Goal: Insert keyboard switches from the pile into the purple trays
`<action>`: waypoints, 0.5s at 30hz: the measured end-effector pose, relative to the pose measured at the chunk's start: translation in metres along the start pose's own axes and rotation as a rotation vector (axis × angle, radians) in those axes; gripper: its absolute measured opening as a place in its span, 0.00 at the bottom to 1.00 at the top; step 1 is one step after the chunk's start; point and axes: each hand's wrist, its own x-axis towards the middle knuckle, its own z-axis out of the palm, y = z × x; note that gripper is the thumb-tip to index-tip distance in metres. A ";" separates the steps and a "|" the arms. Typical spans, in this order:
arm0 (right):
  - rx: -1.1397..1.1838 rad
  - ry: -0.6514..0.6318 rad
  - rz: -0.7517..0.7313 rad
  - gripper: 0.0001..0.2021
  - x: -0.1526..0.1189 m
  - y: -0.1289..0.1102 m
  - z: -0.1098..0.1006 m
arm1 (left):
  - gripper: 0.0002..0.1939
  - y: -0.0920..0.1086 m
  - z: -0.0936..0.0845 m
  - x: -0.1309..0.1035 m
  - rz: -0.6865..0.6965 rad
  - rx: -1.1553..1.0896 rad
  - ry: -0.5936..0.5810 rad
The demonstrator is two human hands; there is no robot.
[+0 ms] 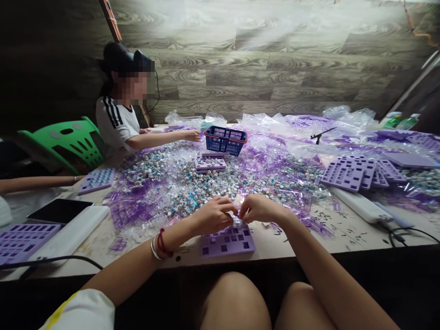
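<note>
My left hand (213, 214) and my right hand (258, 208) meet fingertip to fingertip just above a purple tray (227, 240) with square holes, lying at the table's near edge. Both pinch a small pale part (237, 220) between them; its shape is too small to tell. Red and white bracelets circle my left wrist. Behind the hands spreads a wide heap of small grey and blue parts (192, 183) mixed with clear purple plastic.
A person in a white shirt (118, 121) sits at the far left, reaching toward a blue basket (225, 140). Another arm (37, 182) rests at the left edge. Stacked purple trays (350, 173) lie right, a white power strip (360, 206), a tablet (58, 211), green chair (68, 142).
</note>
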 end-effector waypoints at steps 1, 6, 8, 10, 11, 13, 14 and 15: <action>0.004 0.001 0.003 0.13 -0.001 0.001 0.000 | 0.06 0.000 0.000 0.000 -0.008 -0.011 0.011; -0.012 0.021 -0.007 0.15 -0.006 0.001 -0.001 | 0.05 0.000 0.006 -0.001 -0.054 -0.065 0.092; -0.027 0.026 0.002 0.15 -0.007 -0.001 -0.002 | 0.05 -0.001 0.008 -0.001 -0.079 -0.081 0.100; -0.036 0.026 0.019 0.15 -0.007 -0.002 -0.003 | 0.05 -0.001 0.010 -0.001 -0.105 -0.084 0.104; -0.035 0.026 0.025 0.15 -0.007 -0.003 -0.003 | 0.05 -0.001 0.011 -0.002 -0.113 -0.080 0.109; -0.029 0.022 0.023 0.15 -0.005 -0.003 -0.003 | 0.05 -0.001 0.012 -0.002 -0.118 -0.071 0.118; -0.028 0.022 0.017 0.15 -0.004 -0.003 -0.003 | 0.05 -0.001 0.013 -0.002 -0.119 -0.067 0.122; -0.030 0.024 0.007 0.14 -0.003 -0.003 -0.002 | 0.06 -0.001 0.013 -0.003 -0.118 -0.064 0.124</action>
